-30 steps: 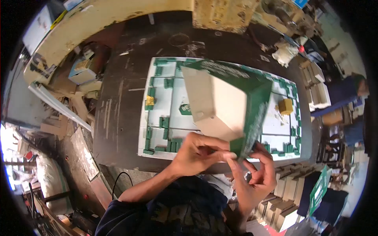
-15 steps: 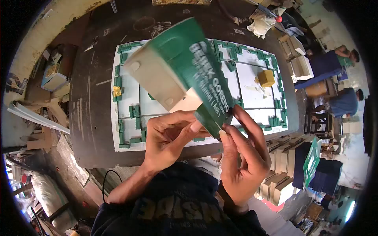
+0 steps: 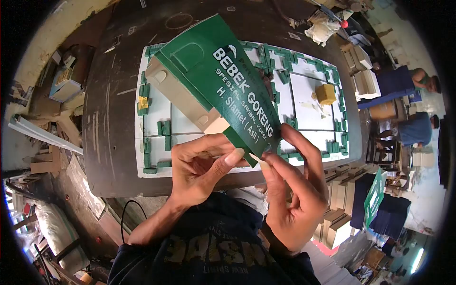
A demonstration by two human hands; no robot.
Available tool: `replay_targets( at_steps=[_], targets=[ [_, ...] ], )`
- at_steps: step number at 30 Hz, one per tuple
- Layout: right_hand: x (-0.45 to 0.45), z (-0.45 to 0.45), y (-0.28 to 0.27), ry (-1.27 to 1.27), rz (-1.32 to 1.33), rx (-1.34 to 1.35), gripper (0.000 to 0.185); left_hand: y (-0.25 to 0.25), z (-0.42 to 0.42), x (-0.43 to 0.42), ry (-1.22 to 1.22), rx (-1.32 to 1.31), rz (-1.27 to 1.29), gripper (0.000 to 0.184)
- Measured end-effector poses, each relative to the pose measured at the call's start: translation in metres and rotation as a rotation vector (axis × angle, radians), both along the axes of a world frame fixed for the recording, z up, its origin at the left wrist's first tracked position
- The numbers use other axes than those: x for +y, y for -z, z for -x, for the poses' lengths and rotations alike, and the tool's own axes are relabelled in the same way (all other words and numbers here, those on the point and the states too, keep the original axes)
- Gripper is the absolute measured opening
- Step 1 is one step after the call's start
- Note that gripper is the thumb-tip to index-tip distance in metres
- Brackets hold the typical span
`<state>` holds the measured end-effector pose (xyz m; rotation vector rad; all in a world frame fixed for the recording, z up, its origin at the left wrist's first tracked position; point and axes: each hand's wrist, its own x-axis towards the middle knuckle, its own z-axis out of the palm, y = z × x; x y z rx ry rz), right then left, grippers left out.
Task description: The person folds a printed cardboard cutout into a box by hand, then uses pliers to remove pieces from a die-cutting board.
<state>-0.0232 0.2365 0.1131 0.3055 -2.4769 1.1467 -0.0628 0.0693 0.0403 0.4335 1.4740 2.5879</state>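
Centre frame, I've got the green carton (image 3: 199, 66) tilted over the white board (image 3: 304, 92). My left hand (image 3: 194, 164), half-curled, pinches its lower edge; my right hand (image 3: 299, 190), fingers bent, nips the bottom corner, apparently steadying it while leaving the lettering (image 3: 243, 92) uncovered. Yellow block (image 3: 326, 94) sits right of centre.

a wide lens bowed the edges and left the corners black. white glare burned at the far left, and a tube light (image 3: 417, 260) glowed at lower right. the dark tabletop (image 3: 111, 164) looked dim, while the green box (image 3: 206, 83) showed crisp and well lit.
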Motion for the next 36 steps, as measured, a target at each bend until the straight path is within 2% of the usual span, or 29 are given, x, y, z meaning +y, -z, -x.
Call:
replay_targets(
  at_steps=[4, 8, 12, 14, 23, 25, 30, 36],
  targets=[
    [-0.003, -0.001, 0.001, -0.05, 0.049, 0.042, 0.031, 0.005, -0.001, 0.002, -0.051, -0.002, -0.109, 0.028],
    [-0.002, -0.001, 0.001, -0.102, 0.01, 0.122, 0.035, -0.001, -0.001, -0.001, -0.08, 0.018, -0.036, 0.027],
    [-0.003, -0.004, -0.002, -0.104, -0.028, 0.091, 0.04, -0.003, -0.004, 0.001, -0.131, 0.064, 0.025, 0.025],
    [0.0, 0.0, 0.004, -0.133, -0.073, 0.193, 0.042, -0.003, -0.005, 0.002, -0.135, 0.094, 0.04, 0.025],
    [0.001, 0.0, 0.003, -0.118, 0.023, 0.091, 0.034, -0.002, -0.005, 0.001, -0.201, 0.167, 0.127, 0.025],
    [-0.001, -0.002, 0.004, -0.096, 0.018, 0.105, 0.035, -0.002, -0.004, -0.002, -0.247, 0.284, 0.27, 0.025],
    [-0.007, -0.006, 0.006, -0.045, 0.022, 0.135, 0.035, -0.01, -0.009, -0.001, -0.289, 0.265, 0.304, 0.024],
    [-0.006, -0.006, 0.007, -0.058, 0.096, 0.043, 0.032, -0.014, -0.011, -0.002, -0.292, 0.245, 0.343, 0.021]
  ],
)
